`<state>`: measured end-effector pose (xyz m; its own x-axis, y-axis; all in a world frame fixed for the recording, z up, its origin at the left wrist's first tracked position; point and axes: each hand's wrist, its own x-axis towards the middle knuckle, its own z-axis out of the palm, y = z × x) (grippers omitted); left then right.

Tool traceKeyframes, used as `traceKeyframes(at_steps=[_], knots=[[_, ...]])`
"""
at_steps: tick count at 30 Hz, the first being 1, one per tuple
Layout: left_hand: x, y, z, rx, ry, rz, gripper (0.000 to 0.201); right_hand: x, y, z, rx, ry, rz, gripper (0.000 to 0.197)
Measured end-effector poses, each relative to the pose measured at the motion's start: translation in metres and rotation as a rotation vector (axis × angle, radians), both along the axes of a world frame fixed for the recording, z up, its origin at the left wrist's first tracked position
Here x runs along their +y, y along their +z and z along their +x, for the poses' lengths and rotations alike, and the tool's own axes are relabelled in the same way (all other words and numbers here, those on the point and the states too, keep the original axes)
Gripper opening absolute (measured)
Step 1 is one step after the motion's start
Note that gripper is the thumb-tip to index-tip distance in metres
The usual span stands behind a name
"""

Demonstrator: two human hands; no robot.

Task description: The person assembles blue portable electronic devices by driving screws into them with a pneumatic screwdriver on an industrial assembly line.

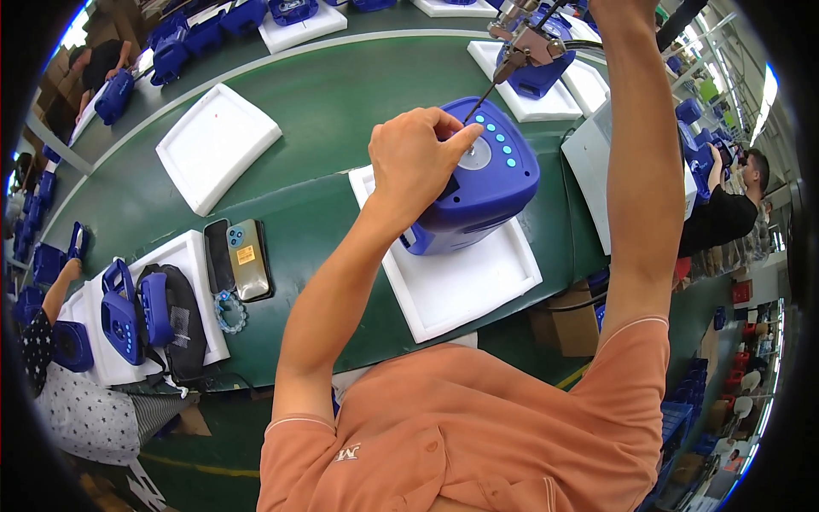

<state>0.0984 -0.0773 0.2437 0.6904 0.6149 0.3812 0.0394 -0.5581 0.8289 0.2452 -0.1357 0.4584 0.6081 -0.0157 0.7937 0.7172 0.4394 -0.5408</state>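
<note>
A blue plastic housing (pixel 490 192) with a row of light-blue buttons and a round grey disc sits on a white foam tray (pixel 461 294) in front of me. My left hand (pixel 414 158) rests at its top face, thumb and fingers pinched together near a thin driver bit (pixel 479 104). Whatever lies between those fingertips is hidden. The bit slants down from a metal driver head (pixel 527 47) above the housing's far edge. My right forearm (pixel 644 154) reaches up past the driver and leaves the upper edge; the hand itself is out of sight.
An unfilled white foam tray (pixel 217 145) lies on the green bench at left. Nearer are a phone (pixel 248 260), a beaded bracelet (pixel 230 311) and blue housing parts (pixel 124 316). A grey box (pixel 593 175) stands at right. Co-workers sit on both sides.
</note>
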Motion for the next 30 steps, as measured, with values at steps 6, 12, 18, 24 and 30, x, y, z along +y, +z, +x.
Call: traceKeyframes(at_steps=[6, 12, 18, 24, 30], knots=[[0.000, -0.013, -0.003, -0.093, 0.031, 0.121, 0.022, -0.001, 0.002, -0.014, 0.053, 0.002, -0.003, 0.040], [0.005, -0.022, 0.000, -0.194, 0.020, 0.232, 0.022, 0.001, 0.002, -0.015, 0.034, 0.029, 0.001, 0.042], [0.004, -0.021, -0.003, -0.211, 0.040, 0.210, 0.023, 0.003, 0.008, -0.011, 0.064, 0.019, 0.024, 0.043], [0.007, -0.023, -0.005, -0.206, 0.051, 0.200, 0.023, 0.005, 0.008, -0.015, 0.049, 0.009, 0.005, 0.043], [0.005, -0.022, -0.006, -0.201, 0.053, 0.175, 0.023, 0.003, 0.009, -0.021, 0.068, 0.025, 0.012, 0.043]])
